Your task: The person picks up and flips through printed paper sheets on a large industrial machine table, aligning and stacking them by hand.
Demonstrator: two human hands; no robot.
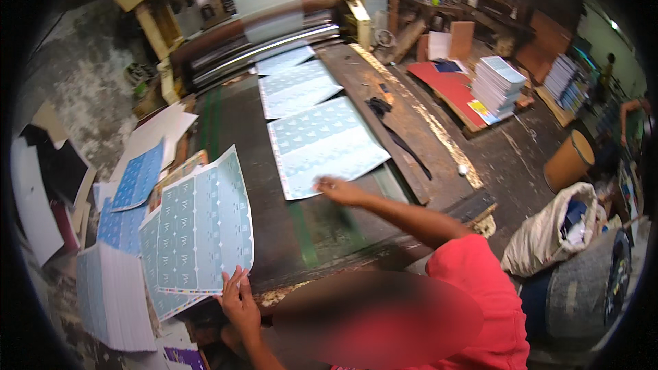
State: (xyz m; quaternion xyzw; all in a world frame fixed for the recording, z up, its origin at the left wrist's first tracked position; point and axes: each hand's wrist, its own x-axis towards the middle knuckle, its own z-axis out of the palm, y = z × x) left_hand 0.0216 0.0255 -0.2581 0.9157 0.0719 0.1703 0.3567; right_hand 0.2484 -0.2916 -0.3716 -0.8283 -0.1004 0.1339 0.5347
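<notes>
My left hand (pixel 240 298) grips the lower right corner of a pale teal printed sheet (pixel 205 226). Another printed sheet (pixel 168 303) shows beneath it. Farther right, my right hand (pixel 339 190) has its fingers closed at the near edge of a light blue printed sheet (pixel 325 144), which lies on the dark machine bed (pixel 274 233). Beyond it, a second light blue sheet (pixel 298 89) and a third one (pixel 284 62) lie in a row toward the metal rollers (pixel 267 44).
A tall stack of printed sheets (pixel 116 298) stands at left, near blue sheets (pixel 140 175). On the right are a stack of paper (pixel 499 82), a brown drum (pixel 569 159) and a white sack (pixel 552 233). A black cloth strip (pixel 408 147) lies along the bed's right side.
</notes>
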